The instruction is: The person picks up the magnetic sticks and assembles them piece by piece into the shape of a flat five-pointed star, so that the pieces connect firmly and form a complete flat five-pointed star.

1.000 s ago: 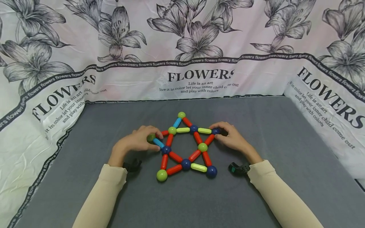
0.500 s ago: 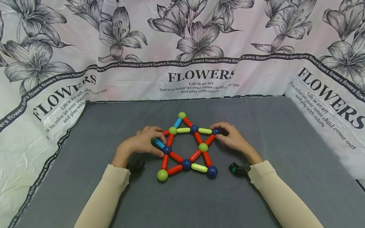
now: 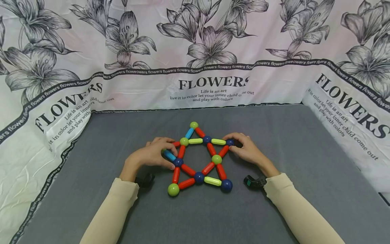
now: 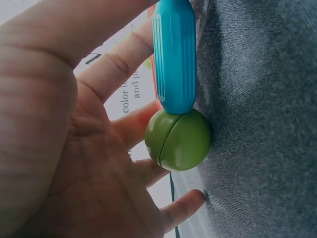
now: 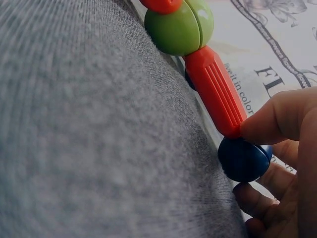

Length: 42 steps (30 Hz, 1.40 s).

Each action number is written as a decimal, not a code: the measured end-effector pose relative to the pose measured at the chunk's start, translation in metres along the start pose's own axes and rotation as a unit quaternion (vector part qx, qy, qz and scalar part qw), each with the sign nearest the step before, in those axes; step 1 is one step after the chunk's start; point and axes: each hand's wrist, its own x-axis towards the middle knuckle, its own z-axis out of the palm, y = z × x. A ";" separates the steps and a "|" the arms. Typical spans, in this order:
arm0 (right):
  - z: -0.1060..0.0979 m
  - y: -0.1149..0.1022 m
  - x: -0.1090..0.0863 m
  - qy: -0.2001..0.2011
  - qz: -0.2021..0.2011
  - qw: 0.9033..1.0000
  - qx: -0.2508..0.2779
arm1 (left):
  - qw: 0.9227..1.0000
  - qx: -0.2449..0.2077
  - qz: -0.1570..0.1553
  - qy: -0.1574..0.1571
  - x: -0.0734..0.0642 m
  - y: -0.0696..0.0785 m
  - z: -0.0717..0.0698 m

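A flat six-pointed star (image 3: 187,168) of magnetic building rods and balls lies on the grey cloth. Its rods are red, yellow-green and blue; its balls are green and navy. At the star's left point, my left hand (image 3: 152,153) grips the corner, thumb by a navy ball (image 3: 178,162) and fingers over toward a red rod. A blue rod (image 4: 175,57) and green ball (image 4: 178,140) show within that grasp in the left wrist view. My right hand (image 3: 246,148) holds the navy ball (image 5: 245,159) at the upper right point, the thumb touching the adjoining red rod (image 5: 215,91).
Grey cloth (image 3: 195,220) covers the table around the star. Behind and at both sides hangs a white floral sheet (image 3: 134,89) with printed lettering. Dark bands (image 3: 255,182) sit at both wrists, below the beige sleeves.
My left hand has shifted slightly right, further over the left corner, so its green ball is now mostly hidden in the head view. My right hand stays at the navy ball.
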 end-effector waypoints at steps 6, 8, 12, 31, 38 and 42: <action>0.001 0.000 0.000 -0.003 0.001 1.000 -0.004 | 1.000 -0.004 -0.002 0.005 0.000 0.000 0.001; 0.001 0.000 0.000 -0.001 -0.002 1.000 -0.007 | 1.000 -0.003 -0.003 0.005 -0.001 0.000 0.001; 0.002 0.000 0.000 0.004 -0.004 1.000 -0.008 | 1.000 -0.005 0.000 0.008 -0.001 0.000 0.000; 0.004 0.002 -0.003 0.018 -0.005 1.000 0.024 | 0.994 0.070 -0.002 0.083 -0.005 -0.020 -0.010; 0.003 0.002 -0.002 0.023 -0.007 0.999 0.021 | 0.993 0.070 -0.015 0.092 -0.006 -0.020 -0.011; 0.003 0.002 -0.001 0.023 -0.009 1.000 0.018 | 0.993 0.067 -0.020 0.095 -0.006 -0.020 -0.011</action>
